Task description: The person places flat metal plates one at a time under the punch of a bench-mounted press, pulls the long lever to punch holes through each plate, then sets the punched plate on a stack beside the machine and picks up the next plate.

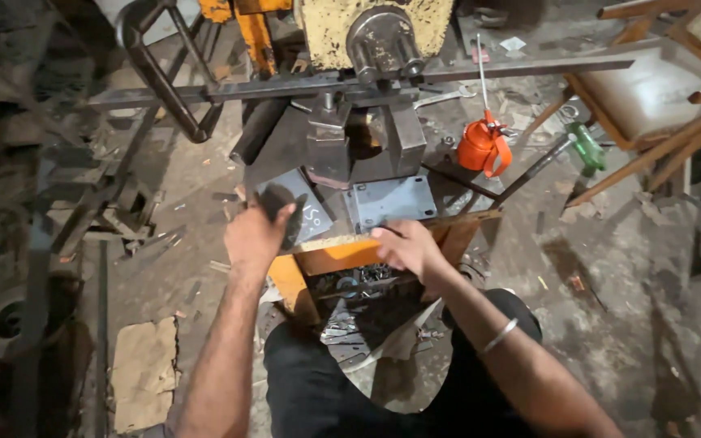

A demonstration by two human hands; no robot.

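A person looks down over their own two bare arms at a metal press machine standing on an orange wooden stand in a cluttered workshop. The left hand is closed around a dark handle just in front of the machine's left side. The right hand lies flat with loose fingers on the front edge of the stand, just below a grey steel plate with holes that rests at the machine's base; it grips nothing. A long flat steel bar passes across the machine's upper part. To the right of the machine stands an orange oil can, and farther right a green bottle beside a wooden chair.
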